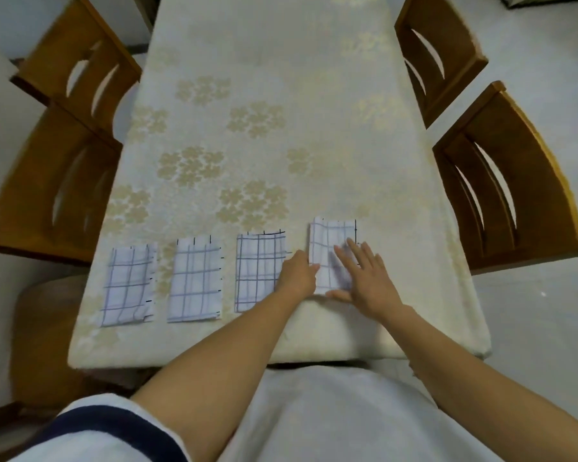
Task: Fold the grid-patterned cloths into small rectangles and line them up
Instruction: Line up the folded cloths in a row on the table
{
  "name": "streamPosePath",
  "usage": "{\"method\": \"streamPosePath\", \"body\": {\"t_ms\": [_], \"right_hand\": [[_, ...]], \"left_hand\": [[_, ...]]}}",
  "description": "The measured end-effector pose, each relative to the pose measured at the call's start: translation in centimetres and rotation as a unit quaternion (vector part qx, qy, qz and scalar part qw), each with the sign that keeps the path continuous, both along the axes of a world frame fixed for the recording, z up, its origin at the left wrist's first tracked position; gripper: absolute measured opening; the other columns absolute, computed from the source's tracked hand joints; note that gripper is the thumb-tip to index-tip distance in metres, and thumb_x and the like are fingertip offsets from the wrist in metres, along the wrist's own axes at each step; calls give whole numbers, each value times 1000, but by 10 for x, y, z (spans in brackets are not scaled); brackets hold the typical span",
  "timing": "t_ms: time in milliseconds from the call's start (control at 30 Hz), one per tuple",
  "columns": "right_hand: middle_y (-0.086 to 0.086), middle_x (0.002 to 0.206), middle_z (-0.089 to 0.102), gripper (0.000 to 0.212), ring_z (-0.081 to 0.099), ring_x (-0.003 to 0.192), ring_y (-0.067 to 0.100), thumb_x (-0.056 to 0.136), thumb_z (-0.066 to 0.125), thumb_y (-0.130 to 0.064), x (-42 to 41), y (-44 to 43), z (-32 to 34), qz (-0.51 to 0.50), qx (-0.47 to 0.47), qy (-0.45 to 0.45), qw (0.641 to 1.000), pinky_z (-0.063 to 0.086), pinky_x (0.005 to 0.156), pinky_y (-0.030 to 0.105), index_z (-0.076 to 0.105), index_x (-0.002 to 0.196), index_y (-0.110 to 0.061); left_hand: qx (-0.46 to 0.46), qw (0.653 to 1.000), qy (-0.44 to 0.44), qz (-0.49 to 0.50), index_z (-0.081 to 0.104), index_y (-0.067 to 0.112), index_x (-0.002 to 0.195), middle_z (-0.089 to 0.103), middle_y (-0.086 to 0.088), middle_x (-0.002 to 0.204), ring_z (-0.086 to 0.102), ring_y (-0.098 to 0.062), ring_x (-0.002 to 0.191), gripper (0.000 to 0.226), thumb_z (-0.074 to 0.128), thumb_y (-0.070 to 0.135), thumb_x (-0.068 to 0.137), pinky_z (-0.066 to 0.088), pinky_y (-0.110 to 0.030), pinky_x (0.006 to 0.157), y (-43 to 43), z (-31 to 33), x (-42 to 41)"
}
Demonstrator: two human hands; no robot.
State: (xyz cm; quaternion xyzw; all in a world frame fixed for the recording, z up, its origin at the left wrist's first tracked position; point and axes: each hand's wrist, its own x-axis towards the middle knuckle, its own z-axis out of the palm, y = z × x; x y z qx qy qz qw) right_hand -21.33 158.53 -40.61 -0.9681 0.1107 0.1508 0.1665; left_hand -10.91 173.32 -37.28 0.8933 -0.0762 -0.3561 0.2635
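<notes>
Pose, right hand (364, 278): forearm bare, stretched forward over the near edge of the table (247, 128). Palm down, fingers straight and slightly spread, laid flat on the lower right part of the fourth cloth (329, 241). Open and pressing, gripping nothing. Thumb stretched left along the near edge of that cloth. Slight blur around the fingertips.

Pose, left hand (297, 273): forearm bare, angled in from the lower left. Back of hand up, fingers bent, tips touching the left edge of the fourth cloth. Pinching that edge or only butting against it: cannot tell. Placed in the gap between the third cloth (256, 271) and the fourth cloth, covering part of the third cloth's lower right edge.

Position, fourth cloth: folded to a small rectangle, flat on the table, rightmost in a row of four, set slightly farther from the near edge than the others. Left hand at its left edge, right hand on top.

Position, rest of row: first cloth (129, 285) at far left, second cloth (194, 280) next; all folded, flat, apart from one another.

Surroundings: wooden chairs (511, 178) along both long sides of the table.
</notes>
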Motion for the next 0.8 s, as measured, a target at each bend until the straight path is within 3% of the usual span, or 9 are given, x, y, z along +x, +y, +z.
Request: {"method": "streamPosePath", "body": {"t_ms": [100,267,433,567,800], "right_hand": [[4,166,-9,105,-9,152,33,73,28,-86,6,3,-3,54,-11,26,998,5,123,52,2,159,-33],[5,166,-10,98,-13,152,32,80,35,-82,1,2,-7,75,-27,34,996,-4,121,45,4,159,-33],[2,167,1,92,-7,153,29,84,7,-85,-7,5,-10,62,4,-3,998,2,122,43,15,158,-32],[-3,166,-6,80,-12,152,27,88,3,-76,-10,8,-8,61,-20,7,998,-1,123,45,7,158,-36],[-5,165,-10,93,-15,152,27,79,-14,-81,-14,10,-7,77,-36,11,996,-5,122,46,4,158,-36]], "left_hand": [[0,1000,6,11,51,5,122,60,-18,122,60,-35,108,28,57,23,101,50,-39,86,9,-1,-6],[-2,1000,-16,6,49,8,120,60,-17,119,61,-33,103,25,59,17,99,52,-46,88,18,-3,-13],[20,999,-38,-25,39,7,126,58,-18,120,61,-33,105,38,62,13,97,53,-46,87,15,-1,-18],[23,996,-66,-63,32,8,132,57,-17,122,61,-31,105,51,67,11,94,54,-42,85,19,-2,-22],[55,987,-86,-123,40,8,130,55,-17,119,60,-31,103,39,62,14,98,52,-39,85,26,3,-27]]}}
